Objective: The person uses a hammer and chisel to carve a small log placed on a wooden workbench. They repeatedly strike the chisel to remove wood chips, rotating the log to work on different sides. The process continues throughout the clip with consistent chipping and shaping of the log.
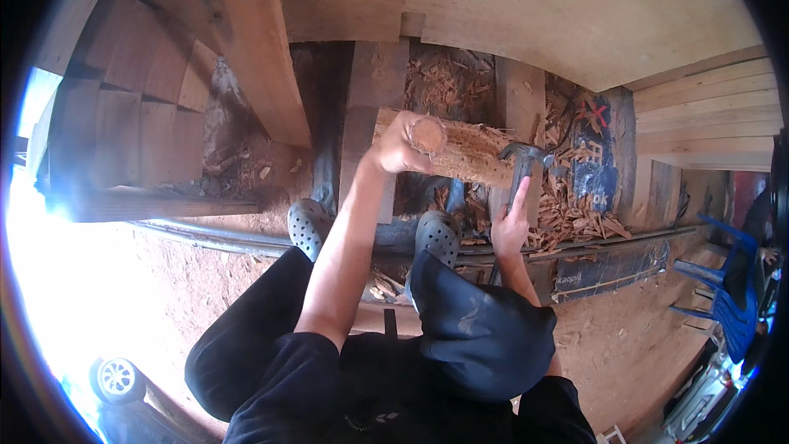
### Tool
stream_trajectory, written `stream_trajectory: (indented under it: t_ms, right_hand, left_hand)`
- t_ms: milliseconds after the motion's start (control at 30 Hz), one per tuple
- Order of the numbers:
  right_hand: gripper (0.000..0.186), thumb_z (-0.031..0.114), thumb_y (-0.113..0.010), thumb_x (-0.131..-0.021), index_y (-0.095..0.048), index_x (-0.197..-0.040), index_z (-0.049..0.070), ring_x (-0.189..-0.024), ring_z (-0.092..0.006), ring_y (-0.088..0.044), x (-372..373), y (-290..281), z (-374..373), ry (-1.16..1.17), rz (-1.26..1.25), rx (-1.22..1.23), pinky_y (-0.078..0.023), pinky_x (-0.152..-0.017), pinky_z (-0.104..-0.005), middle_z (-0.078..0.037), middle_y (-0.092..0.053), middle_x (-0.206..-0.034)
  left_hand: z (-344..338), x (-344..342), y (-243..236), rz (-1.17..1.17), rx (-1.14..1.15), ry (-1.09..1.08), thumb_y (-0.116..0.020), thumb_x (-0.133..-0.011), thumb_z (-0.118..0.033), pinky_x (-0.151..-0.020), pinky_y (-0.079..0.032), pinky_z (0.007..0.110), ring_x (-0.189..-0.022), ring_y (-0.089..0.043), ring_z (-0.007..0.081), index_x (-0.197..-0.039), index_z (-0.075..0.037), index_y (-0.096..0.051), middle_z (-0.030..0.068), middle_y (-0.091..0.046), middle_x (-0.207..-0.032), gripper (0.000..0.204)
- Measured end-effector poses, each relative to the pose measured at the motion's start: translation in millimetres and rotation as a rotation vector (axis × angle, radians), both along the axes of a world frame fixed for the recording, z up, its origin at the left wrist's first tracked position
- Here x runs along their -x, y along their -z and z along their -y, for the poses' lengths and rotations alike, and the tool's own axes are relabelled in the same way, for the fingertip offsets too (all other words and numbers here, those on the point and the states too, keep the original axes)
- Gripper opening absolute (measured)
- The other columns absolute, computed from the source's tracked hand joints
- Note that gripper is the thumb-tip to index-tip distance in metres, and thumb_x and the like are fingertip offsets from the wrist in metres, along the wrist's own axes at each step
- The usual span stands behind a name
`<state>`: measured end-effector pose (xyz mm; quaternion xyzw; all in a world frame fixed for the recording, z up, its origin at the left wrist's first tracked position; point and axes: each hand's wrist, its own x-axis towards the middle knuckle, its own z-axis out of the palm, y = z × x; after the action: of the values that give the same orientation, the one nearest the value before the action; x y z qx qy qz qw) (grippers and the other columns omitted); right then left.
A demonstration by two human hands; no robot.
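Note:
My left hand (393, 146) grips an upright round wooden piece (427, 136), seen end-on, over a rough, splintered wooden board (468, 152). My right hand (509, 230) holds a claw hammer (524, 160), with my index finger extended along its handle. The hammer head lies over the right end of the board. Wood chips (575, 222) are scattered around it and between the planks below. My grey perforated clogs (436, 238) are just in front of me.
A large plywood panel (518, 0) spans the far side, with a slanted beam (246, 57) at left and stacked boards (707, 115) at right. A blue plastic chair (731, 279) stands at right, near a partly visible person (764, 251). A wheel (115, 378) shows at lower left.

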<state>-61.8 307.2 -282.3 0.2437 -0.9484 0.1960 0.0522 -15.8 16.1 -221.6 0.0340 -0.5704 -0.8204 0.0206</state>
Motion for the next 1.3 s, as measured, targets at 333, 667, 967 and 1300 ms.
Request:
stream_trajectory:
  t_ms: [333,667,967,1300]
  right_hand:
    - [0.075,-0.001,-0.053,-0.079,-0.019,-0.145,0.010,-0.078,-0.0396,-0.061,-0.1,-1.3,2.0,0.014,0.018,-0.024,-0.050,-0.061,-0.0433,-0.023,-0.057,-0.106]
    - [0.077,-0.003,-0.049,-0.079,-0.017,-0.146,0.014,-0.085,-0.0421,-0.059,-3.7,-8.2,6.0,0.033,0.065,0.003,-0.049,-0.068,-0.0444,-0.026,-0.053,-0.117]
    - [0.080,-0.002,-0.053,-0.078,-0.018,-0.147,0.019,-0.065,-0.0378,-0.058,-2.4,-10.2,4.1,0.032,0.023,-0.011,-0.047,-0.056,-0.0454,-0.021,-0.057,-0.085]
    - [0.080,-0.003,-0.049,-0.077,-0.014,-0.147,0.016,-0.076,-0.0415,-0.060,-0.7,-9.7,0.3,0.042,0.102,-0.078,-0.049,-0.062,-0.0453,-0.021,-0.046,-0.132]
  left_hand:
    - [-28.3,2.5,7.6,0.037,0.359,-0.149,-0.068,-0.048,-0.008,-0.075,-0.051,0.032,-0.073,-0.063,0.0178,-0.084,-0.003,-0.065,0.0087,-0.067,-0.076,0.037]
    - [-62.3,2.6,15.2,0.042,0.474,-0.545,-0.069,-0.042,-0.002,-0.069,-0.050,0.031,-0.069,-0.062,0.0165,-0.081,-0.003,-0.065,0.0061,-0.065,-0.072,0.039]
    - [25.6,-9.9,15.2,-0.037,-0.079,0.062,-0.069,-0.042,-0.001,-0.064,-0.051,0.031,-0.067,-0.062,0.0179,-0.082,-0.001,-0.065,0.0078,-0.066,-0.071,0.040]
    - [-29.2,-2.2,-7.2,0.179,0.210,-0.324,-0.066,-0.045,-0.002,-0.069,-0.049,0.032,-0.071,-0.063,0.0199,-0.083,-0.001,-0.065,0.0085,-0.066,-0.074,0.037]
